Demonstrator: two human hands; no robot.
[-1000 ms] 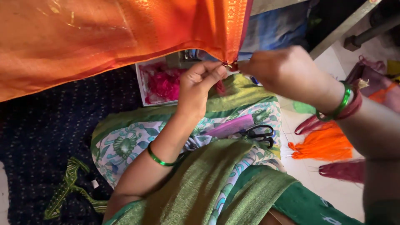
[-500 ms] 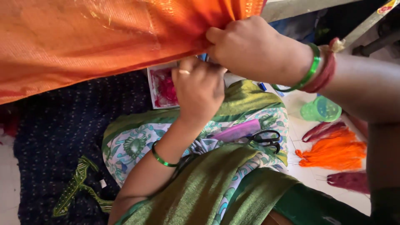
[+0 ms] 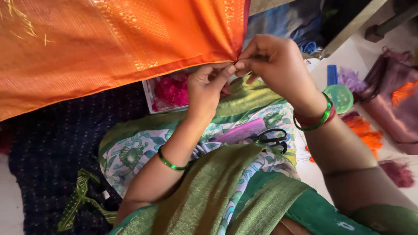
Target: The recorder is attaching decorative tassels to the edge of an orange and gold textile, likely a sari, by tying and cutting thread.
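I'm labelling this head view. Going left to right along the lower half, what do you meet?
Green patterned strap → green bangle on the left wrist → black scissors → orange tassels → maroon tassel.

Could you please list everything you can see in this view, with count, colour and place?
orange cloth: one, orange with woven gold border, hanging across the top, its lower corner pinched by both hands
white box: one, holding pink threads, under the cloth's edge
scissors: one, black handles, on the lap
purple card: one, on the lap beside the scissors
green lid: one, round, on the floor at right
orange tassels: a bunch, on the floor at right
dark blue cloth: one, dotted, on the floor at left
left hand: green bangle, pinching the corner
right hand: green and red bangles, pinching the same corner
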